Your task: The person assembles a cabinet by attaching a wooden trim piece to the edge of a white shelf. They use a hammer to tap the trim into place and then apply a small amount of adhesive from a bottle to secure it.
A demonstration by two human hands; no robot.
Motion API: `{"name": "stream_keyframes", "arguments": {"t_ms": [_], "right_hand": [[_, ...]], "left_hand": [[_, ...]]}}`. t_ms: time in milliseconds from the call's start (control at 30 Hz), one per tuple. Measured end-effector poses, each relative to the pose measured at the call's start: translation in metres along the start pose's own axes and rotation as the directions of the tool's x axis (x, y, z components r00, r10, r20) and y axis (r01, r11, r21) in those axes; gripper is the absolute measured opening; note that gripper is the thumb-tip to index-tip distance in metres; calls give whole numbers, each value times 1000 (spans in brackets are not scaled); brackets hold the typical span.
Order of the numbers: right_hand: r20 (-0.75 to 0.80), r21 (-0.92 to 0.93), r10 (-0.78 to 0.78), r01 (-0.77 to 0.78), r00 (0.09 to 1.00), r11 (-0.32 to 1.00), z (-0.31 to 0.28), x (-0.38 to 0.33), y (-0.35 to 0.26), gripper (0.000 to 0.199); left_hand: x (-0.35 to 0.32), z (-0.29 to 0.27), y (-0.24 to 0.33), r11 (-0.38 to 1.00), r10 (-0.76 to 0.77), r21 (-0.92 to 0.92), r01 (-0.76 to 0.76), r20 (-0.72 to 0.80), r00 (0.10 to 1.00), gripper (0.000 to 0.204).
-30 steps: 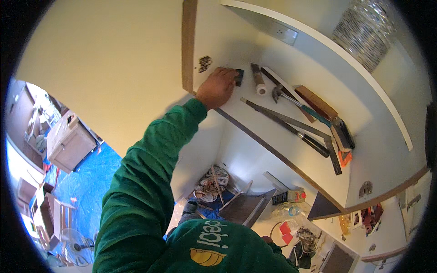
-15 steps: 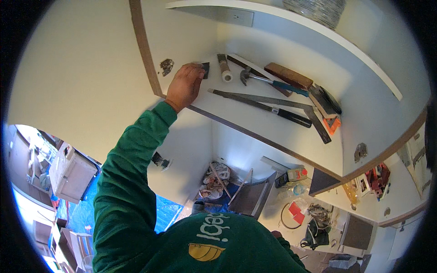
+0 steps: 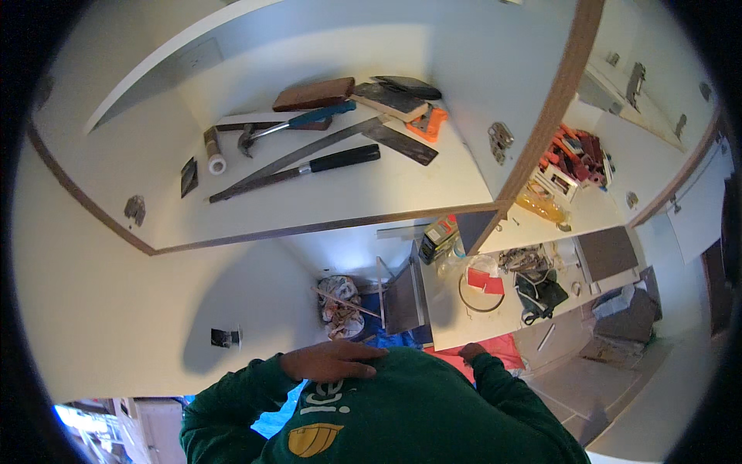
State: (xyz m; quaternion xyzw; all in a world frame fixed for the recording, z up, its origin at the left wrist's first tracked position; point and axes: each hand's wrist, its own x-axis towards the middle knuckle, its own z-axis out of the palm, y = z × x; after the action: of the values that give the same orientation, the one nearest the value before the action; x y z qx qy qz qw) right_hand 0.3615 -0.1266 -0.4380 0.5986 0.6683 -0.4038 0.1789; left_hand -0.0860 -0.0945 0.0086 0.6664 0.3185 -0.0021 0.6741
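Observation:
My left hand [image 3: 332, 361] is at my chest, palm inward, with its fingers stretched out and holding nothing I can see. Low beside my body shows my right hand [image 3: 470, 352], small and partly hidden, so its fingers cannot be made out. Inside the open cabinet in front, a small dark flat piece [image 3: 189, 177] lies next to a tube with a white end [image 3: 215, 151]. To their right are a claw hammer [image 3: 287, 125], a metal square [image 3: 309, 147], a long black-handled tool [image 3: 340, 160], a brown block [image 3: 314, 93] and an orange-handled tool [image 3: 430, 124].
The cabinet's brown front edge [image 3: 332, 232] runs between me and the tools. Lower right, a counter [image 3: 448, 329] bears a black bag [image 3: 539, 294], a red card [image 3: 485, 281] and a bottle [image 3: 439, 238]. A bundle of cloth [image 3: 340, 305] lies below. Red tools [image 3: 576, 158] fill a side compartment.
My left hand has left the dark flat piece in the cabinet and come back to my chest. That piece stays near the tube. The view has turned to the right.

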Motion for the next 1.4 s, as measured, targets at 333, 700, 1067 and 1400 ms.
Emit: {"name": "stream_keyframes", "arguments": {"t_ms": [333,700,1067,1400], "right_hand": [[-14,-269,-21,17,1000,963,39,11,28,42],[-136,74,79,-70,987,995,62,-2,-13,48],[-61,-105,76,-82,995,991,60,10,10,36],[108,-461,-222,247,969,852,75,61,37,25]], "left_hand": [[9,49,186,288,950,-424,-859,13,312,80],[33,39,188,98,992,-514,-852,-13,123,44],[29,64,190,78,959,-592,-802,-176,223,17],[26,51,186,15,985,-554,-833,-135,108,17]]}}
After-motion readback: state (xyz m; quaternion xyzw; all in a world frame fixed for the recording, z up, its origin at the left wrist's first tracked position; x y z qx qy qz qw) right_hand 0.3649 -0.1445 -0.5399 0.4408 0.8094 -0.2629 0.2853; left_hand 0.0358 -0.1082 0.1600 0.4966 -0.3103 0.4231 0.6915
